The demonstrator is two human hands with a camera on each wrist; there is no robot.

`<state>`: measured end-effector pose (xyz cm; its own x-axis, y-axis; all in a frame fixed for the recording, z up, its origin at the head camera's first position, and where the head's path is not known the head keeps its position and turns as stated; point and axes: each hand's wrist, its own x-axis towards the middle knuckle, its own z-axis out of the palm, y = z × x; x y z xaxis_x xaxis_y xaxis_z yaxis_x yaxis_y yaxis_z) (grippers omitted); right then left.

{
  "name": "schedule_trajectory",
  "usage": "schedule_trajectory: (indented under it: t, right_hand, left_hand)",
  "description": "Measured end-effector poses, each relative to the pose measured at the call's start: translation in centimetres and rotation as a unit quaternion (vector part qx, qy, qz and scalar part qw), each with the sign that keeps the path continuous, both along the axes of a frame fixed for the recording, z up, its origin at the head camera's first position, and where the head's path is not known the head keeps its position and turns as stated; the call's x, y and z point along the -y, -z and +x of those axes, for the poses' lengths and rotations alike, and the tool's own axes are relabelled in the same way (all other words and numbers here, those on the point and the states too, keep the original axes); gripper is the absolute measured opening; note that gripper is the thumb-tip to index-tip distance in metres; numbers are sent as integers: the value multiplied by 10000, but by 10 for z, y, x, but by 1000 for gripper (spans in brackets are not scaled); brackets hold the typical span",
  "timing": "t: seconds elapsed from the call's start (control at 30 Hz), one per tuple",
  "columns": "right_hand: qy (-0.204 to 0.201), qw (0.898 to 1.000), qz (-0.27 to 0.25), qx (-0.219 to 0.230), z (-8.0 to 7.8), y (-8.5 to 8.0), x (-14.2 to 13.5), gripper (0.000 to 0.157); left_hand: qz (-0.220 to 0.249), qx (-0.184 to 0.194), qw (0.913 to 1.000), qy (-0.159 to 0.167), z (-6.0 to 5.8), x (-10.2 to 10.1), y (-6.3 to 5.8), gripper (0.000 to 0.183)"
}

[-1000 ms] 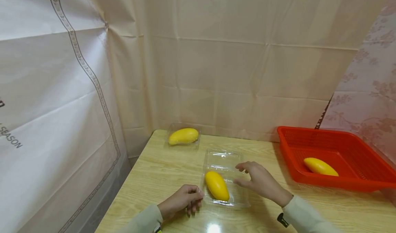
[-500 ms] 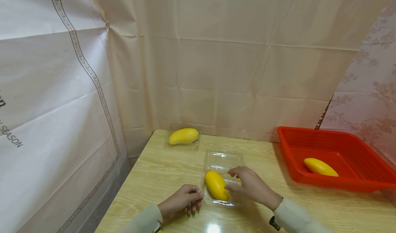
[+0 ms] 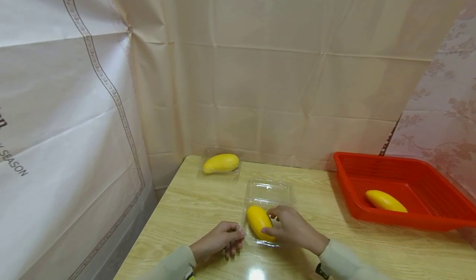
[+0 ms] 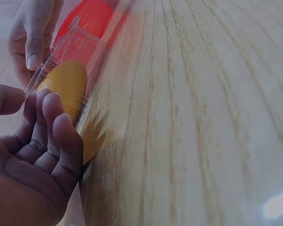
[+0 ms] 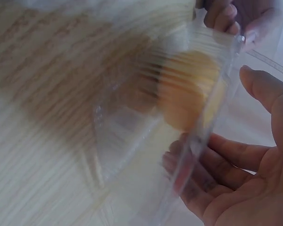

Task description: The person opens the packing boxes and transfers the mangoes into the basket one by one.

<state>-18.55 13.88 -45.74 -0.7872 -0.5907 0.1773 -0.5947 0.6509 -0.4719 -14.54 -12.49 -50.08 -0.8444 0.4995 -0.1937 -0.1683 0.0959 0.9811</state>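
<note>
Nearest of all, two pale sleeves (image 3: pixel 167 265) are seen, and a dark band (image 3: pixel 322 271) is worn by the right wrist. The near left edge of the clear box (image 3: pixel 265 243) is pinched by the left hand (image 3: pixel 218 239), with the thumb laid on the rim. The right hand (image 3: pixel 297 229) is held over the right side of the same box. Its fingers are bent, and a gap is left between them and the thumb. The thumb tip is seen over the near end of the yellow fruit (image 3: pixel 257 218), but whether the fruit is touched cannot be told.

The fruit is set in the left half of the box. Its long side is slanted, with one end pointed far and left and the other near and right. The fruit is placed to the left of the right hand and just past the left hand. The right hand is the nearer one; the left hand is kept outside the box wall.

Past the fruit, the clear lid (image 3: pixel 268 191) is laid back on the wooden counter (image 3: pixel 193 207). Well off to the right, another fruit (image 3: pixel 386 201) is held in a red basket (image 3: pixel 409 218). At the far left corner, one more fruit (image 3: pixel 221 163) is kept in a second clear box (image 3: pixel 212 151). Behind it all, a creased cream cloth (image 3: pixel 260 85) is hung.
</note>
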Motion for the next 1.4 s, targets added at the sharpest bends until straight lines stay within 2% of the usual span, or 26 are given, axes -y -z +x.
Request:
schedule_trajectory:
  t: [0.13, 0.3, 0.63, 0.87, 1.07, 1.4]
  right_hand:
    - [14, 9999, 130, 77, 1, 2, 4, 53]
    - [40, 9995, 297, -44, 1, 2, 7, 58]
    - [10, 9988, 490, -17, 0, 3, 11, 61]
    - [-104, 9972, 737, -110, -2, -2, 8, 58]
    - [-70, 9981, 601, 77, -4, 0, 8, 61]
    - [-514, 9963, 681, -28, -6, -4, 7, 57]
  left_hand:
    - [-18, 13, 10000, 15, 0, 0, -1, 32]
    - [-1, 36, 10000, 18, 0, 0, -2, 32]
    - [50, 29, 10000, 35, 1, 0, -1, 31]
    - [42, 36, 10000, 47, 0, -1, -1, 31]
    - [22, 2, 10000, 25, 0, -1, -1, 30]
    - [-39, -23, 10000, 8, -2, -1, 0, 31]
